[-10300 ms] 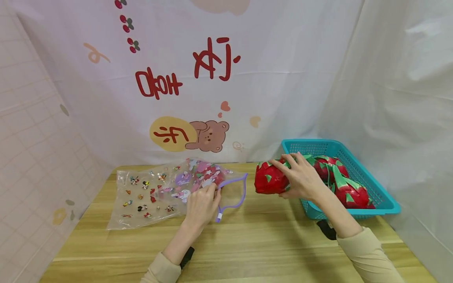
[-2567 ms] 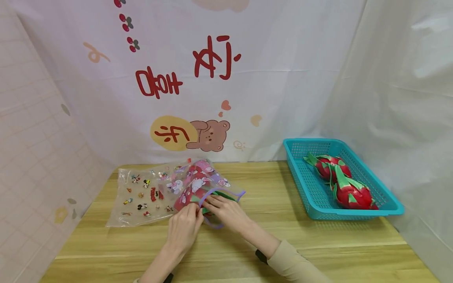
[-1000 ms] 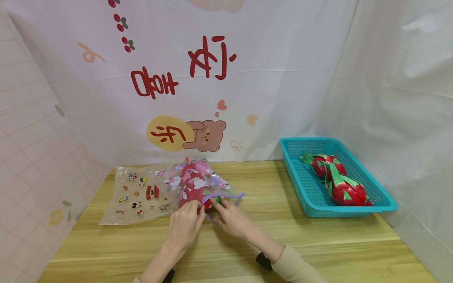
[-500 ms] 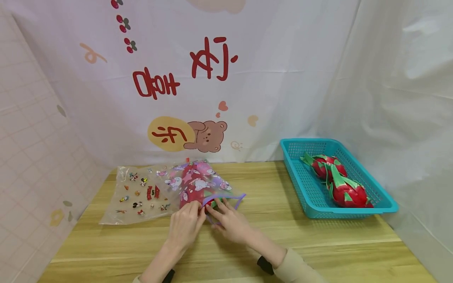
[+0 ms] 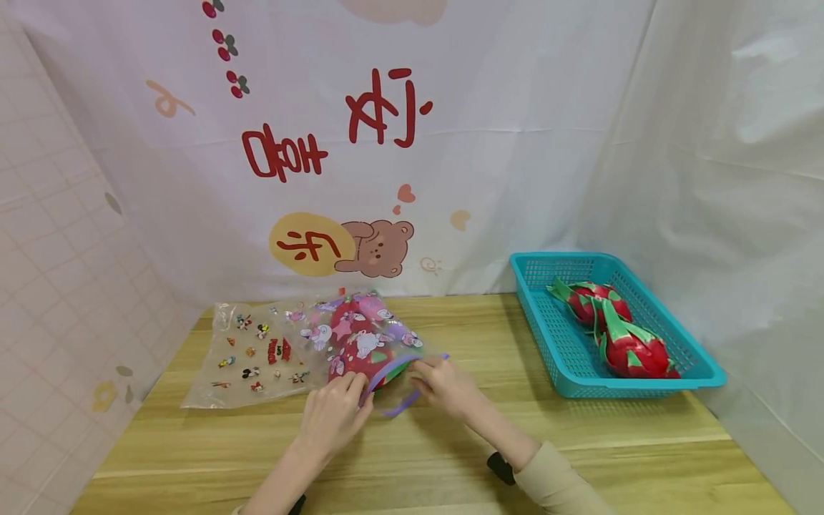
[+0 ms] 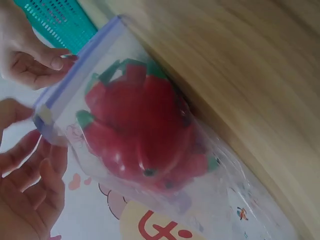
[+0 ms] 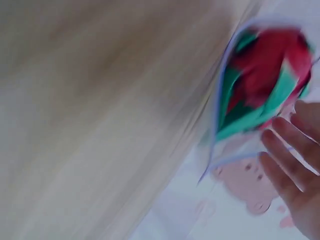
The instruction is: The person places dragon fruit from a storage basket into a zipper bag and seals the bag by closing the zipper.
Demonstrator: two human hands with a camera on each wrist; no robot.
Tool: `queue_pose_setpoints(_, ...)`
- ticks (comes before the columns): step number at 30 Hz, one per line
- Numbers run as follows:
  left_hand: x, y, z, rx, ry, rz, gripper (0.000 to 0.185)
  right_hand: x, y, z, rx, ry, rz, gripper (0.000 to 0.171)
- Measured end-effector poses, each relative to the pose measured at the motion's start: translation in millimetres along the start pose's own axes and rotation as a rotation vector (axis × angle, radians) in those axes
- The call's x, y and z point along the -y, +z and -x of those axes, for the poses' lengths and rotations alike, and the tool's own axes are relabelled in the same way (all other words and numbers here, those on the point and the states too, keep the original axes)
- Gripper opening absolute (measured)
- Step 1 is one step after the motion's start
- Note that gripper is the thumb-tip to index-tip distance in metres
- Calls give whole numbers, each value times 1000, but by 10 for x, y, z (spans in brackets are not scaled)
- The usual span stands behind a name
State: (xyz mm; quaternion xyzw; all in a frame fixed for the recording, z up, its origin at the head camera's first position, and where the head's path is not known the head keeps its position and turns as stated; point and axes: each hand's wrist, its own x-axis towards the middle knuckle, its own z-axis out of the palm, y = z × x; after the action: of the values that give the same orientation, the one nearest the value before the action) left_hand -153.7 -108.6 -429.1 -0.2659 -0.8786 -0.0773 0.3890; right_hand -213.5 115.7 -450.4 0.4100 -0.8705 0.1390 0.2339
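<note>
A clear, cartoon-printed slider zip bag [image 5: 370, 340] with a purple rim lies on the table, holding red-and-green dragon fruit. Its mouth stands open towards me. My left hand [image 5: 335, 415] pinches the left end of the rim, beside the pale slider [image 6: 44, 115] in the left wrist view. My right hand [image 5: 444, 386] is at the rim's right side, its curled fingers gripping the edge. Through the bag's opening, green leaves of a dragon fruit [image 7: 265, 75] show in the blurred right wrist view. The right thumb is hidden there.
A turquoise basket [image 5: 692, 350] at the right holds two dragon fruits [image 5: 637, 350]. Left of the zip bag, a flat clear bag [image 5: 257, 357] with small cartoon prints lies on the wooden table [image 5: 399, 472]. A printed white cloth [image 5: 489, 179] hangs behind.
Since ten seconds ago, the dragon fruit then in my right hand has gone into the bag. In the last half second that hand has drawn back from the opening to the rim's right side.
</note>
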Motion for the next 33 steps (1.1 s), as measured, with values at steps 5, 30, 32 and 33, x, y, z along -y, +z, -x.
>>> queue_pose_setpoints(5, 14, -31, 110, 95, 81, -70, 52, -268, 16, 43, -112, 32, 186, 27)
queue_pose_setpoints(30, 293, -61, 320, -21, 278, -84, 21, -678, 167, -38, 25, -168, 450, 9)
queue_pose_setpoints(32, 310, -80, 332, 10, 286, -83, 19, -698, 151, -34, 33, -136, 417, 10)
queue_pose_setpoints(33, 314, -84, 334, 21, 292, -87, 18, -704, 139, -31, 40, -119, 404, 11)
